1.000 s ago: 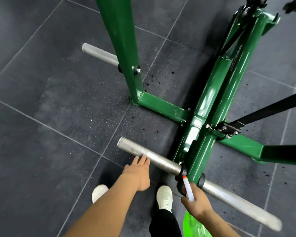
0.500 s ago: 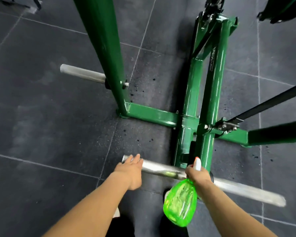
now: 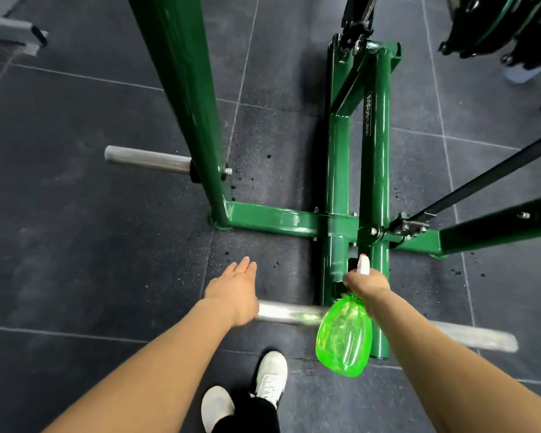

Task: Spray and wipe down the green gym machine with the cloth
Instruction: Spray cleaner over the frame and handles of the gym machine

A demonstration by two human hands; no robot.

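Observation:
The green gym machine (image 3: 281, 218) stands on the floor, with a thick upright post at the left and a double base beam running away from me. My right hand (image 3: 367, 284) grips the neck of a bright green spray bottle (image 3: 344, 337), its white nozzle pointing at the base beam. My left hand (image 3: 235, 292) hovers with straight fingers over the near silver peg (image 3: 288, 312), holding nothing. No cloth is visible.
A second silver peg (image 3: 147, 159) sticks out left of the post. A black bar (image 3: 487, 176) slants in from the right. Dark weight plates (image 3: 506, 23) hang at the top right. My white shoes (image 3: 270, 378) stand on dark rubber floor tiles.
My view has risen and pulled back from the machine. My left hand has lifted off the near silver peg. The spray bottle swung into full view, nozzle now aimed at the base beam.

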